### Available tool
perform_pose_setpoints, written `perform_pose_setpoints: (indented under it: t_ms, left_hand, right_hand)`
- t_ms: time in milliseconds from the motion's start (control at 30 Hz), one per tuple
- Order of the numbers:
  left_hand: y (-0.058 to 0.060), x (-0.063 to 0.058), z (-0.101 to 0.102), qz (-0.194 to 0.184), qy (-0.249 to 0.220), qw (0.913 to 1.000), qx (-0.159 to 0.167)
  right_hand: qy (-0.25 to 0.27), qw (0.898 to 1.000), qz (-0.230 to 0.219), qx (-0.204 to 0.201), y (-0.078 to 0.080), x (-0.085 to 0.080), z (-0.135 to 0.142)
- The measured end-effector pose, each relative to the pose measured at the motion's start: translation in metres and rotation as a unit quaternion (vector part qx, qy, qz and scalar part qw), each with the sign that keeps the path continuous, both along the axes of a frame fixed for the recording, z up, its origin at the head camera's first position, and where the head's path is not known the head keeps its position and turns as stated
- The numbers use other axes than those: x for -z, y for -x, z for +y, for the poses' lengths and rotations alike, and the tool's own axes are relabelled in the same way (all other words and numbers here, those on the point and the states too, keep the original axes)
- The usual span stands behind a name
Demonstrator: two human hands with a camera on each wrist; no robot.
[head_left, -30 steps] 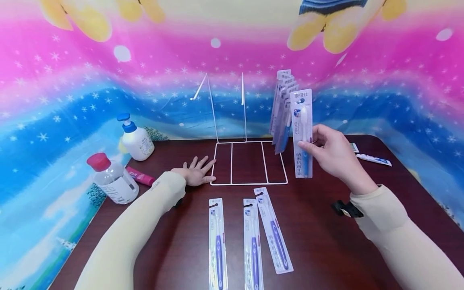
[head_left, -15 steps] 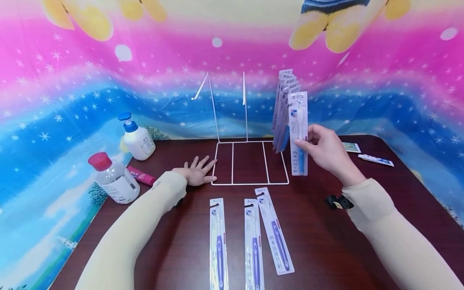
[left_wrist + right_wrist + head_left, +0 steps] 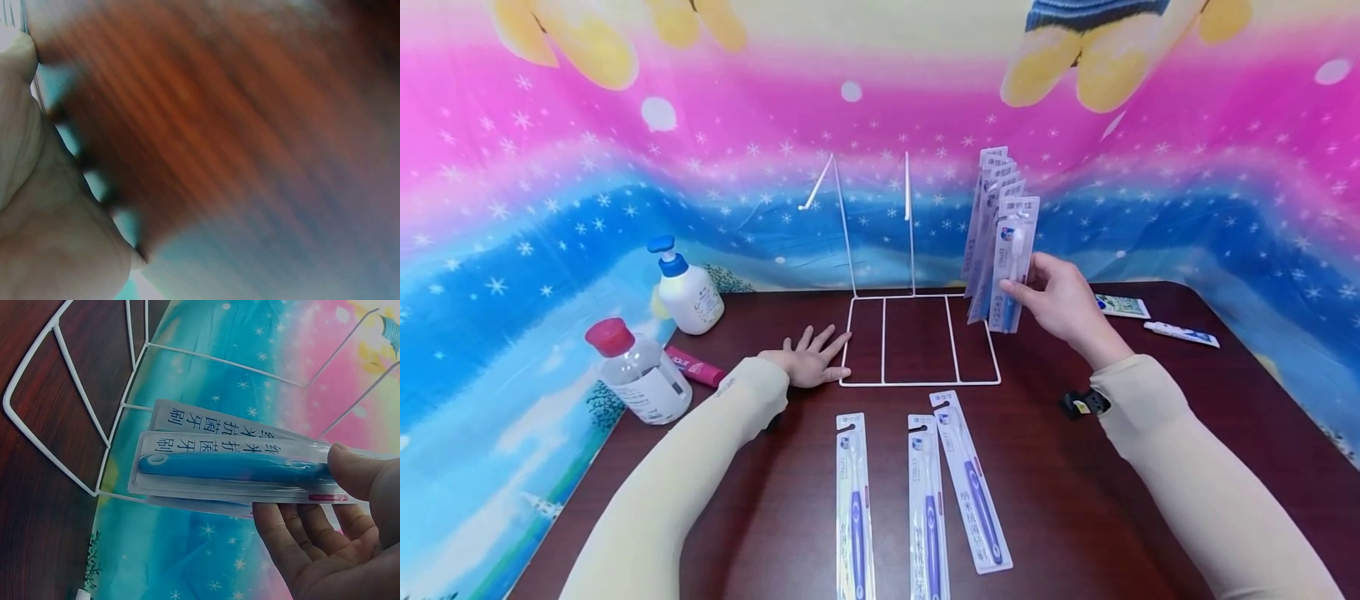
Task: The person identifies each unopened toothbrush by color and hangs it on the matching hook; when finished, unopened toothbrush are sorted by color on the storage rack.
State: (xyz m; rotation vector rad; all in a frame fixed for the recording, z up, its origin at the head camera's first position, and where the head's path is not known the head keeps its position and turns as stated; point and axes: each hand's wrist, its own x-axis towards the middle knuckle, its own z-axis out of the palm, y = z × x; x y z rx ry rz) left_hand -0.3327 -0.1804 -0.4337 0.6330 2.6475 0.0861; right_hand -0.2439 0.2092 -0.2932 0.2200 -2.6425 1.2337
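My right hand (image 3: 1063,300) pinches a packaged toothbrush (image 3: 1011,258) between thumb and fingers; its blue handle (image 3: 231,467) shows through the clear front in the right wrist view. The pack is upright, slightly tilted, and overlaps the front of several similar packs (image 3: 988,187) hanging in a row on the right of a white wire rack (image 3: 925,384). At the rack's left base, my left hand (image 3: 808,362) lies flat on the table with fingers spread, thumb tip at the base wire. In the left wrist view its palm side (image 3: 56,206) fills the left edge.
Three purple-handled toothbrush packs (image 3: 931,533) lie in front of the rack. On the left stand a pump bottle (image 3: 688,300) and a red-capped bottle (image 3: 643,387), with a pink tube (image 3: 695,367) between. Two tubes (image 3: 1182,334) lie right. Two bare hooks (image 3: 907,187) stick forward.
My right hand has moved left and back with the toothbrush pack, bringing it close up to the hanging row. The left hand stays in place.
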Motion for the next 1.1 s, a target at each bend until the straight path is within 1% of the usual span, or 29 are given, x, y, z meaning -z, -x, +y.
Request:
perform_pose_setpoints:
  t_ms: [233, 500, 567, 600, 633, 733, 800, 833, 933, 1000, 1100]
  left_hand:
    - [0.000, 0.001, 0.001, 0.002, 0.001, 1.0000, 0.002]
    - [-0.005, -0.005, 0.002, 0.000, 0.003, 1.0000, 0.001]
    - [-0.007, -0.008, 0.003, -0.004, 0.004, 1.0000, 0.001]
    - [-0.006, -0.007, 0.001, -0.004, -0.005, 1.0000, 0.005]
    - [-0.007, -0.009, 0.002, -0.005, -0.005, 1.0000, 0.006]
    - [-0.011, -0.013, 0.003, -0.009, -0.007, 0.9999, 0.008]
    - [-0.012, -0.012, 0.003, -0.010, -0.007, 0.9999, 0.007]
    - [-0.013, -0.014, 0.005, -0.011, 0.004, 0.9999, 0.002]
    - [-0.008, -0.007, 0.003, -0.006, 0.006, 1.0000, -0.003]
    - [-0.004, -0.003, 0.002, -0.002, 0.008, 0.9999, -0.008]
    - [0.000, 0.000, 0.000, 0.000, -0.003, 1.0000, -0.008]
  right_hand:
    - [0.000, 1.000, -0.003, -0.002, 0.002, 0.000, 0.000]
    - [-0.002, 1.000, -0.009, -0.017, 0.000, -0.002, 0.004]
    - [-0.010, 1.000, -0.010, -0.017, -0.001, -0.001, 0.006]
    - [-0.016, 1.000, -0.011, -0.017, -0.001, -0.001, 0.007]
    - [-0.024, 1.000, -0.014, -0.015, -0.002, -0.001, 0.009]
    - [-0.062, 0.998, -0.032, -0.011, -0.007, -0.001, 0.016]
    - [-0.100, 0.994, -0.048, -0.014, -0.013, 0.001, 0.020]
    - [-0.121, 0.991, -0.059, -0.018, -0.017, 0.003, 0.021]
    - [-0.183, 0.979, -0.083, -0.028, -0.031, 0.012, 0.019]
    - [-0.218, 0.970, -0.097, -0.040, -0.042, 0.021, 0.012]
    - [-0.252, 0.959, -0.115, -0.054, -0.060, 0.038, -0.006]
